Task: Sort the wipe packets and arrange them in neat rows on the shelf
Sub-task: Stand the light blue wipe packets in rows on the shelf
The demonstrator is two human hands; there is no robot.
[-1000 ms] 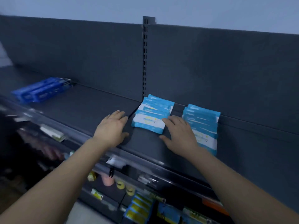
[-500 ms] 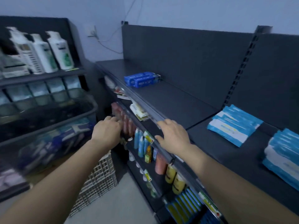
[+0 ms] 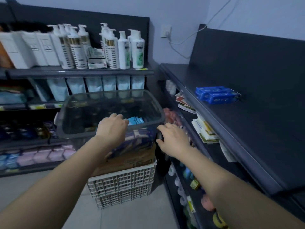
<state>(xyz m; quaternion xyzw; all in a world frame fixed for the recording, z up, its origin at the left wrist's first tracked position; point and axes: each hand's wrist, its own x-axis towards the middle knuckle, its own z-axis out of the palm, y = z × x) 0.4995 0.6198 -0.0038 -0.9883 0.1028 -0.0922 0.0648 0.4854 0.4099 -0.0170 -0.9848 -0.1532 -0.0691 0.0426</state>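
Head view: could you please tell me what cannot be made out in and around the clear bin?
- Left hand: fingertips hidden behind its own knuckles, so any grip on the light blue wipe packets is unclear.
- Clear bin: other contents dark, blurred behind its wall.
- White pump bottles: labels too blurred to read.

A small shop: dark metal shelving (image 3: pixel 79 72) stocked with rows of white pump bottles (image 3: pixel 123 50), pale refill pouches (image 3: pixel 94 85) and price-tag strips.
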